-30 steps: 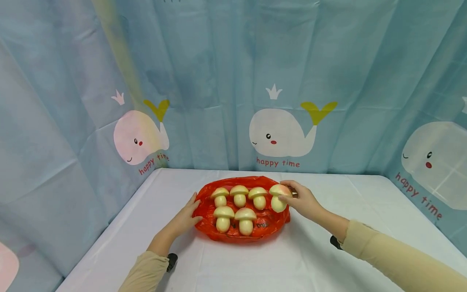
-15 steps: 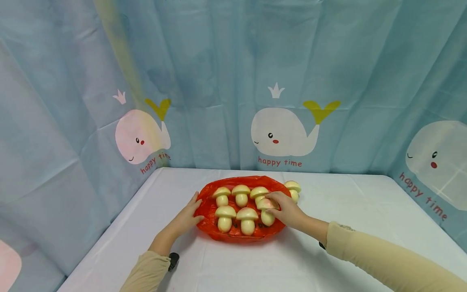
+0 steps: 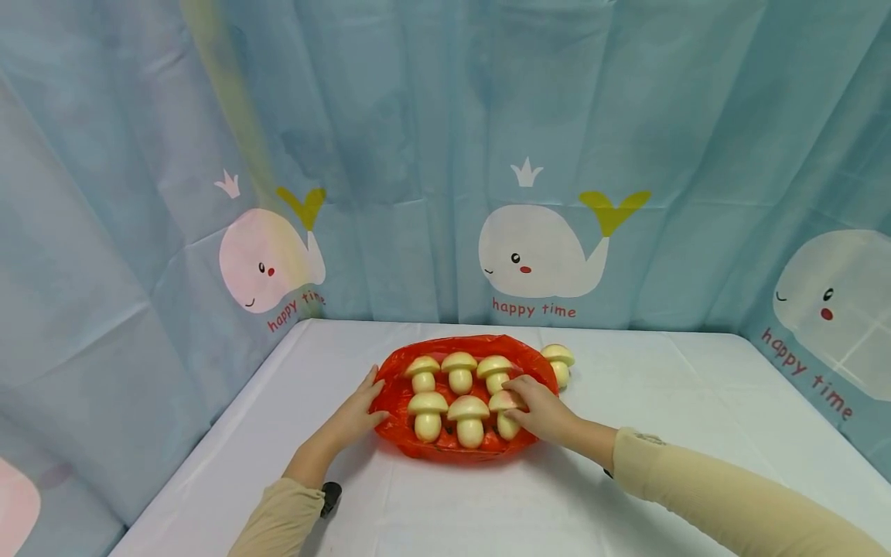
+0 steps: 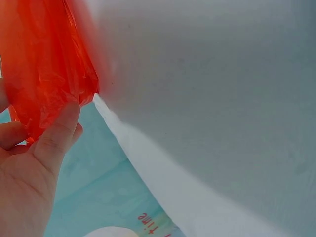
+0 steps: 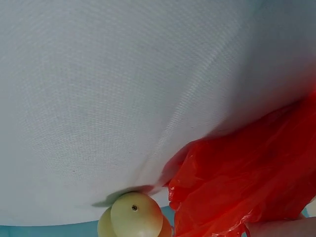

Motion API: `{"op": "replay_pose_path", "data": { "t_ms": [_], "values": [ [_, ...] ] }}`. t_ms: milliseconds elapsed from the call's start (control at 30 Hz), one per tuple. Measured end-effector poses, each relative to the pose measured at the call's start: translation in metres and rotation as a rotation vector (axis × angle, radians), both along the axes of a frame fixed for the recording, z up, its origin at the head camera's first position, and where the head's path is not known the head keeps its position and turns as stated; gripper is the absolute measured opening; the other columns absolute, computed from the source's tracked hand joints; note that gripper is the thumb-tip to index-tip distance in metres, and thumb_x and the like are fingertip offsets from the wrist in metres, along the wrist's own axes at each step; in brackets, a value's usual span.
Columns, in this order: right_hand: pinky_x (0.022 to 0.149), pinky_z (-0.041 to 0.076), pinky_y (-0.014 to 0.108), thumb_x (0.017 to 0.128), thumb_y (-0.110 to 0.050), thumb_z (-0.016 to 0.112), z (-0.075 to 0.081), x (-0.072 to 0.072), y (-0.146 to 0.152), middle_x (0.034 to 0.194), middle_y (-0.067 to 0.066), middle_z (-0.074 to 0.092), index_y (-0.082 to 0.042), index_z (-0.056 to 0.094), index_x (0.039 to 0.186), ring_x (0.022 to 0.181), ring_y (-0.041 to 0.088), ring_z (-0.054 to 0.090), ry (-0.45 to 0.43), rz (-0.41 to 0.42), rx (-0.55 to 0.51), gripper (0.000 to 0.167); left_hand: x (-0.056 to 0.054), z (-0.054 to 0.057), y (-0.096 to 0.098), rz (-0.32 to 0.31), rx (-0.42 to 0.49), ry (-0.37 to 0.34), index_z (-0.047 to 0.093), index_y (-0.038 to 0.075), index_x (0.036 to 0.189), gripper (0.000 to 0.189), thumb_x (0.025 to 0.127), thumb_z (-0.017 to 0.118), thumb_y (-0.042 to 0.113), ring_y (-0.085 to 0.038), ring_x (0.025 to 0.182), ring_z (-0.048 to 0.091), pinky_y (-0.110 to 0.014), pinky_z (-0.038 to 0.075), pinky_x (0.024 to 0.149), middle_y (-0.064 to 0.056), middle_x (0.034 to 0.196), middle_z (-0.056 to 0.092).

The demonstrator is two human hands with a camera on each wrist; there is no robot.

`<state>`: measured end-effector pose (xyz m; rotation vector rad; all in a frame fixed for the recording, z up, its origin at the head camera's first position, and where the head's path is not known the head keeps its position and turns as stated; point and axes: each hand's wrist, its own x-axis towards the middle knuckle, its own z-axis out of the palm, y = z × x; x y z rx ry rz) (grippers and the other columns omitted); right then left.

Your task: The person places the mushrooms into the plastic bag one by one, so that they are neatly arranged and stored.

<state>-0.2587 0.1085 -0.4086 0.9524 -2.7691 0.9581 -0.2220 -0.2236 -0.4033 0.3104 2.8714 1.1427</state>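
My left hand (image 3: 353,414) holds the left side of a red plastic bag (image 3: 390,445); in the left wrist view its thumb (image 4: 57,136) lies along the bag's outer side. At the bag's front right, my right hand (image 3: 546,410) grips a cream toy mushroom (image 3: 506,426) by its right side, the fingers covering part of its cap. This mushroom stands beside two others in the front row, the nearest a middle mushroom (image 3: 469,429). A back row of mushrooms (image 3: 459,373) stands behind them in the bag.
Another mushroom (image 3: 558,363) stands on the white tablecloth (image 3: 647,387), just outside the bag's back right rim. A blue curtain (image 3: 431,255) with printed whales hangs behind and at the sides of the table.
My right hand has carried its mushroom from the bag's back right to the front row and lowered it there. The mushroom outside the bag has come into sight. My left hand stays put.
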Motion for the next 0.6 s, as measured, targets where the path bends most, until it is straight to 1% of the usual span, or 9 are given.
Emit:
{"op": "replay_pose_path", "data": {
  "t_ms": [167,267,367,500,600],
  "values": [
    [0.098,0.045,0.050,0.085,-0.005,0.073,0.002,0.001,-0.001,0.118,0.017,0.059,0.007,0.059,0.119,0.112,0.035,0.055,-0.025,-0.022,0.008,0.039,-0.001,-0.001,0.000,0.004,0.004,-0.005,0.030,-0.018,0.142,0.060,0.092,0.058,-0.003,-0.046,0.143,0.010,-0.058,0.019,0.112,-0.028,0.158,0.005],
    [0.098,0.046,0.050,0.084,-0.004,0.073,0.005,0.001,0.001,0.121,0.018,0.058,0.007,0.058,0.121,0.116,0.036,0.054,-0.025,-0.016,-0.002,0.041,-0.001,-0.002,0.000,0.002,0.007,-0.006,0.029,-0.018,0.142,0.060,0.092,0.058,-0.003,-0.046,0.143,0.009,-0.057,0.019,0.113,-0.028,0.158,0.005],
    [0.097,0.047,0.051,0.085,-0.004,0.072,0.010,0.000,0.006,0.123,0.019,0.057,0.007,0.058,0.122,0.117,0.037,0.053,-0.015,-0.003,-0.058,0.041,-0.002,-0.002,-0.001,-0.002,0.005,0.000,0.029,-0.019,0.141,0.059,0.092,0.058,-0.004,-0.046,0.143,0.010,-0.058,0.018,0.113,-0.028,0.158,0.005],
    [0.094,0.049,0.051,0.086,0.000,0.071,0.014,-0.004,0.018,0.122,0.018,0.059,0.006,0.060,0.121,0.115,0.037,0.054,0.039,0.021,-0.138,0.038,-0.002,-0.002,-0.001,0.002,0.001,-0.005,0.029,-0.018,0.142,0.060,0.092,0.058,-0.003,-0.045,0.143,0.009,-0.057,0.018,0.113,-0.027,0.158,0.004],
    [0.088,0.053,0.050,0.085,0.004,0.070,0.016,-0.009,0.027,0.118,0.017,0.060,0.006,0.062,0.118,0.111,0.037,0.056,0.102,0.010,-0.194,0.034,-0.002,-0.002,-0.001,0.009,-0.005,-0.015,0.029,-0.017,0.143,0.060,0.092,0.058,-0.002,-0.045,0.144,0.010,-0.057,0.019,0.112,-0.026,0.159,0.003]
  ]
}}
